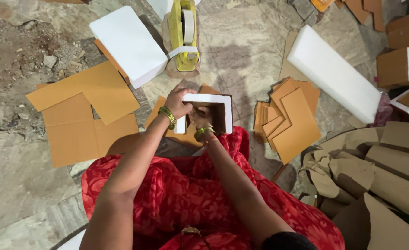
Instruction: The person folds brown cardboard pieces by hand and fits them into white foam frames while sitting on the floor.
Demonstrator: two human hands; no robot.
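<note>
The small cardboard box [213, 115], edged with white tape, sits directly between the two hands, just above the lap in red patterned cloth [190, 194]. Its open side faces up toward the camera, and its long axis runs roughly left to right across the person's front.

The left hand [179, 103] is on the box's near-left corner, fingers curled over the top taped edge and thumb against the left side, so this grip is pressed together on the box's wall. The right hand [201, 118] lies lower and tucked into the opening, fingers bent against the inner wall. Its grip looks closed on the box from inside, though the fingertips are hidden. Both hands touch the box; neither is nearer than the other.

Beyond the left hand's grip, farther from the body, a yellow tape dispenser [184, 34] stands on the stone floor [23, 171]. To its left lies a white foam block [128, 44]. Flat cardboard sheets [86, 115] lie left of the hands, and a stack of smaller cardboard pieces [288, 118] lies to the right.
</note>
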